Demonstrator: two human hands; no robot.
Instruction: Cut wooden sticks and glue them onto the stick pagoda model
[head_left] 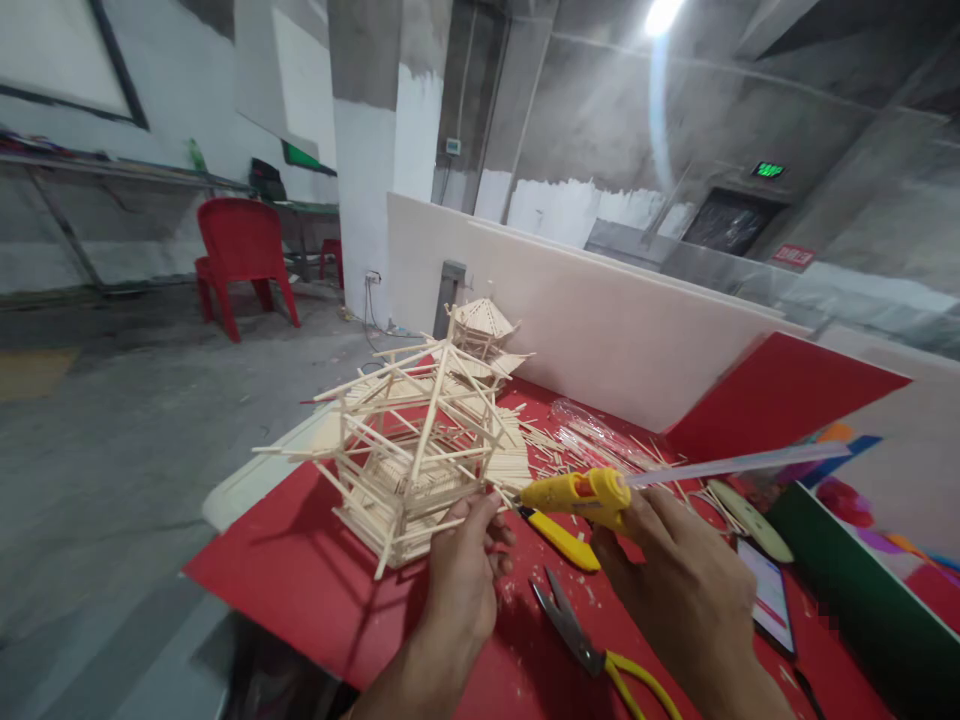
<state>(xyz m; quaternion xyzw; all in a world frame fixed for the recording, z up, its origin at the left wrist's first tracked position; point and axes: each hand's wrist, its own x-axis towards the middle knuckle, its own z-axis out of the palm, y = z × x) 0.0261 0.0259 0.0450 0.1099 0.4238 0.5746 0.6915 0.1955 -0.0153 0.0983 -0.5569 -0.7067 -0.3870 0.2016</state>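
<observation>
A pagoda-like model of thin wooden sticks (409,440) rests on a red sheet (300,580) over the table. My left hand (465,570) is closed, pinching the model's lower right edge. My right hand (667,560) grips a yellow hot glue gun (581,493) whose nozzle points left at the model, right by the left hand's fingertips. A clear glue stick (742,463) pokes out of the gun's back to the right.
A second stick model (484,330) stands behind the first. Loose sticks (555,450) lie scattered. Yellow-handled pliers (592,650), a phone (769,595) and a green board (862,600) lie at right. A pale partition (600,320) backs the table. A red chair (240,250) is far left.
</observation>
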